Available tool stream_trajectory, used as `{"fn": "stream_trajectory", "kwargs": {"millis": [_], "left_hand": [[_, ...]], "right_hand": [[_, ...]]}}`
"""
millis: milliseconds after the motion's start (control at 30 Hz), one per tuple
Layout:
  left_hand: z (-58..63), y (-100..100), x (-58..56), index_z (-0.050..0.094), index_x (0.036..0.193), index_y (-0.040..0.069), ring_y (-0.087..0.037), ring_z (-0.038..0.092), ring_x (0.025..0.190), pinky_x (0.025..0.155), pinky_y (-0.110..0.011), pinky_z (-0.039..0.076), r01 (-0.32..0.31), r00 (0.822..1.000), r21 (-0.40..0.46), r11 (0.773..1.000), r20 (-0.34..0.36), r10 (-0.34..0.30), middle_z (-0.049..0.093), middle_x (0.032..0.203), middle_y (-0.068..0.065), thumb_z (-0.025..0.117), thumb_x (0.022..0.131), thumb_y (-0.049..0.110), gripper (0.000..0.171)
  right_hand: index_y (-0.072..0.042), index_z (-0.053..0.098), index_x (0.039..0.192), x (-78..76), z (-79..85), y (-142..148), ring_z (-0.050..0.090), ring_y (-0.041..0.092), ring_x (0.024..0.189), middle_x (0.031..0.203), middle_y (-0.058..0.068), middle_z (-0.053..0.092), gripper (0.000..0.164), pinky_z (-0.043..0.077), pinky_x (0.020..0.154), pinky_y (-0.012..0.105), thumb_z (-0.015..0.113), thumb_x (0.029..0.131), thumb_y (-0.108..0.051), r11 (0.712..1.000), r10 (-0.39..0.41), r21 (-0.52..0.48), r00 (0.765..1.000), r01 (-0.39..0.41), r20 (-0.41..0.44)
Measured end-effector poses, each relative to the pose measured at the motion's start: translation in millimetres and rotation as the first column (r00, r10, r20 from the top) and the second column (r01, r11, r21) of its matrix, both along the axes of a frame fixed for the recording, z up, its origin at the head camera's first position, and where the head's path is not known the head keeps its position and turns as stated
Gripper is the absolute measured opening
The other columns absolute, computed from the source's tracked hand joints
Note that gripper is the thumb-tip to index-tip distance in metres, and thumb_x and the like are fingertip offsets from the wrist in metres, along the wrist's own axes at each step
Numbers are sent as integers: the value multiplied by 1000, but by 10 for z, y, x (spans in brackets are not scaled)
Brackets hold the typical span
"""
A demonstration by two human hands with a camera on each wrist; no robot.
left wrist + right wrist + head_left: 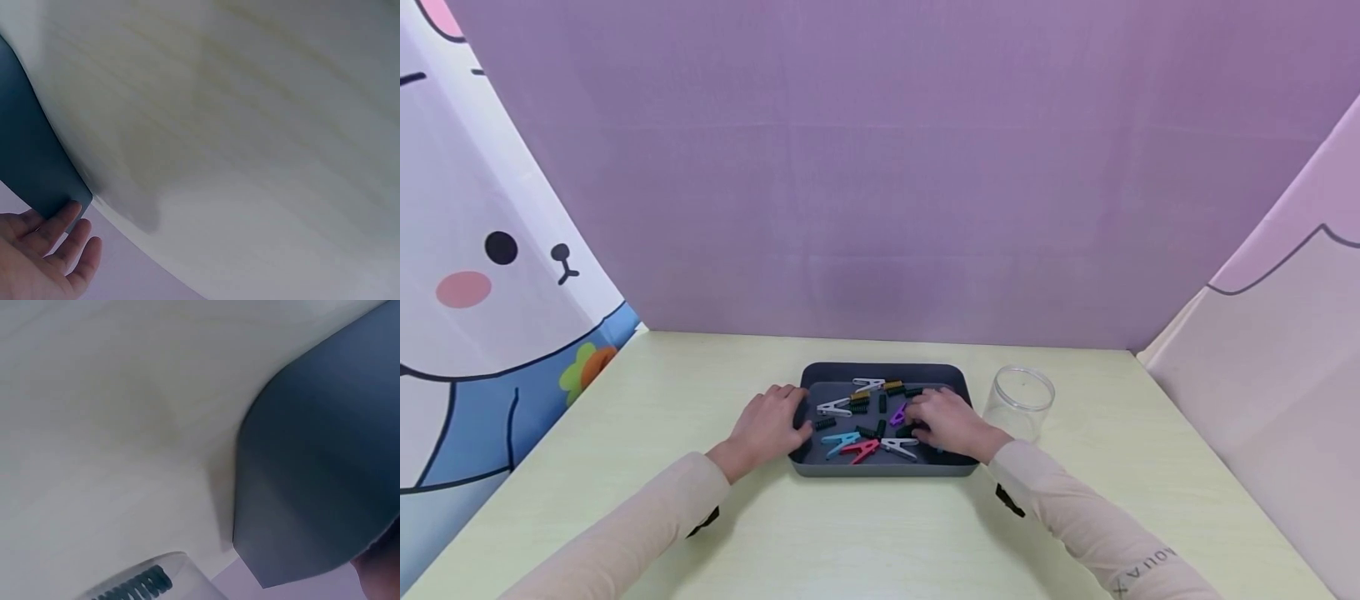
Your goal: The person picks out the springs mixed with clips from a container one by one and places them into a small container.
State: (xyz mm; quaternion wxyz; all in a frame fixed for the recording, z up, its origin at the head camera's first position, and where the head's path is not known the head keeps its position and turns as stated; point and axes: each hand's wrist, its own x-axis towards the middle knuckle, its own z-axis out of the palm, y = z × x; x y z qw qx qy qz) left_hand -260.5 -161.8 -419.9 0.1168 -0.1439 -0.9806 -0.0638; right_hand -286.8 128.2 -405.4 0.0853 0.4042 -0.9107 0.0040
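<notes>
A dark grey tray [883,471] holds plastic clips and ribbed, coil-like pieces. My left hand [769,423] grips the tray's left side, thumb over the rim; in the left wrist view its fingers [62,222] lie against the outer wall. Inside the tray's right half, my right hand [951,423] reaches down with bent fingers. Its fingertips are right beside a purple clip [898,415] and a dark coil piece [904,432]; whether they pinch anything I cannot tell. White clips [898,447], a red clip [862,451] and a blue clip [841,442] lie nearer the front.
To the right of the tray stands a clear round jar [1021,398], close to my right forearm. The right wrist view shows a dark coil [140,584] inside it. Behind the pale table [700,358] rises a purple cloth wall [880,208], with printed cloth on both sides.
</notes>
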Motion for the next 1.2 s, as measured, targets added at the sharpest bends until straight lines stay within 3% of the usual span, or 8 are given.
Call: {"fn": "stream_trajectory", "kwargs": {"millis": [200,400,533,767,1200], "left_hand": [[-10,1,-5,56,118,4,-29,56,104,85,-45,48,3,1000,2,1000,0,-3,61,115,-13,61,79,37,51],[-8,-3,-3,56,118,4,-29,55,105,85,-45,48,2,1000,10,1000,10,-2,60,116,-13,61,80,37,51],[-1,-9,-4,56,118,4,-29,55,105,86,-46,47,4,1000,12,1000,13,-4,60,117,-13,62,79,38,52],[17,-14,-8,56,116,4,-30,55,105,85,-45,48,15,1000,30,999,19,-16,60,116,-13,63,79,37,50],[33,-48,-30,59,112,4,-30,57,101,79,-43,50,60,998,33,998,-4,-60,63,112,-13,64,77,37,48]], "right_hand": [[-18,68,87,15,52,18,57,14,83,87,-6,66,10,45,72,36,69,78,-21,999,-14,-30,999,13,-29],[-19,69,91,19,116,46,54,13,80,85,-6,65,13,45,75,37,70,78,-20,998,-43,-49,999,41,-24],[-18,69,91,27,170,75,52,12,76,86,-6,66,14,42,67,32,70,77,-18,997,-47,-61,998,45,-32],[-16,69,90,18,286,167,56,14,78,88,-4,67,14,48,73,36,71,76,-18,997,-59,-57,996,55,-68],[-14,69,92,14,524,393,58,17,84,91,-2,67,17,47,76,41,71,76,-17,990,-91,-120,992,81,-84]]}}
